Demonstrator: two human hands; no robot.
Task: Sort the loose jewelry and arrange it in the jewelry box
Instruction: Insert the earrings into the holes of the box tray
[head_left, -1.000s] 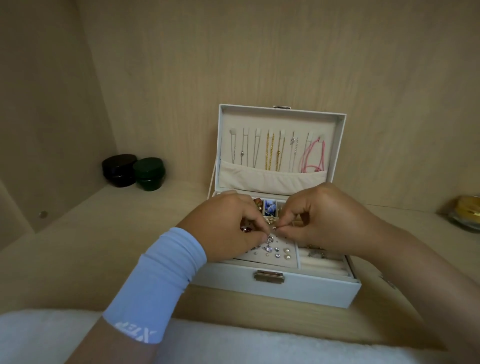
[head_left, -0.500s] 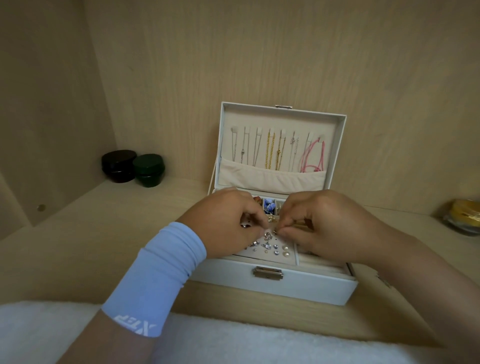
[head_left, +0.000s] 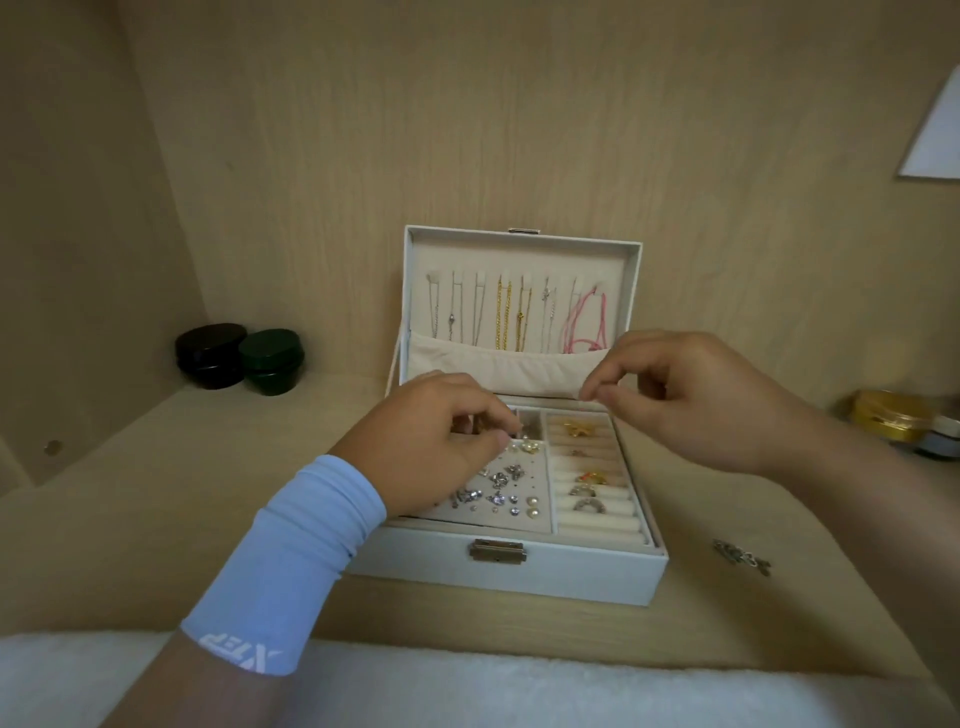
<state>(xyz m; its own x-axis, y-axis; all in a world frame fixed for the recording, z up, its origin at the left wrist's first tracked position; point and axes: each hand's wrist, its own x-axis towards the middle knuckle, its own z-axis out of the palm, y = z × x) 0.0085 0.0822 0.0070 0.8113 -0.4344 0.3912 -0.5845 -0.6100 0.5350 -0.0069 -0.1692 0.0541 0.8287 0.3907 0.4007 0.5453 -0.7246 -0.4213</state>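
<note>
The white jewelry box stands open on the wooden shelf, with chains and a pink cord hanging in its upright lid. Several studs and crystal earrings sit on its earring pad. Gold and silver rings are tucked in the ring rolls to the right. My left hand rests over the pad's far left, fingertips pinched at a pearl flower earring. My right hand is raised above the tray's back right corner, thumb and forefinger pressed together with nothing visible between them. A loose silver piece lies on the shelf to the right of the box.
A black jar and a green jar stand at the back left corner. A gold tin sits at the far right. White fluffy cloth covers the near edge. Wooden walls close in at the back and left.
My right hand has lifted off the earring pad and moved up and right, uncovering the ring rolls. My left hand stays at the pad. The view has shifted slightly.
</note>
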